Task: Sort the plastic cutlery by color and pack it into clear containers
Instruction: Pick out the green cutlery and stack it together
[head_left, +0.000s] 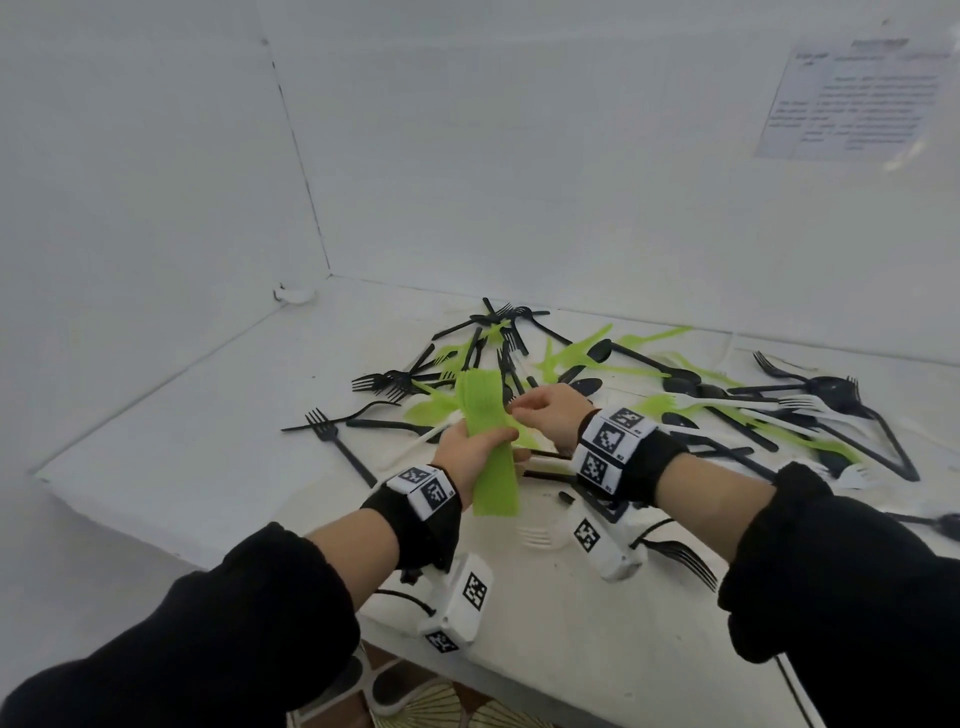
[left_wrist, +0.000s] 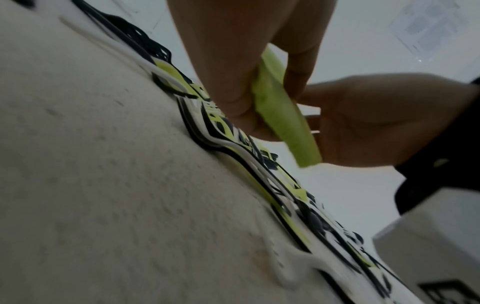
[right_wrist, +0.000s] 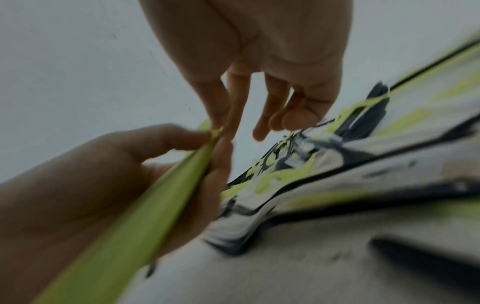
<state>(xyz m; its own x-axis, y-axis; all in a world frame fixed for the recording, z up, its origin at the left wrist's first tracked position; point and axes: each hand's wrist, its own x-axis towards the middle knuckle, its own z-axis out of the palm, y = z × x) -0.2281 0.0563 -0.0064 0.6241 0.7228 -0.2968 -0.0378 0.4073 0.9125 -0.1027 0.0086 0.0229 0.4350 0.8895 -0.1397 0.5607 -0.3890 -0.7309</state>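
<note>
Two bare hands meet above the near middle of the white tabletop (head_left: 171, 415). The left hand (head_left: 467, 452) is wrapped around a stacked bundle of lime-green plastic cutlery (head_left: 488, 441), thumb on one side and fingers on the other, so that the bundle stands tilted with its far end up and its near end reaching down past the wrist. The right hand (head_left: 550, 410) comes in from the right and pinches the edge of that same bundle between thumb and forefinger; in the right wrist view its other fingers (right_wrist: 270, 115) hang loosely curled and hold nothing. Which kinds of cutlery make up the bundle cannot be told.

Beyond and to the right of the hands lies a scattered heap of black, green and white plastic forks and spoons (head_left: 649, 374), crossing over one another from the far middle of the table to its right edge. One black plastic fork (head_left: 337, 441) lies alone to the left of the heap, just beside the left hand. A white plastic fork (head_left: 535, 535) lies near the table's near edge, between the two wrists.

Both forearms wear black sleeves and black wrist straps carrying white blocks with printed square markers (head_left: 613, 441). On the far right wall hangs a printed paper sheet (head_left: 857, 98), its text too blurred to read.
</note>
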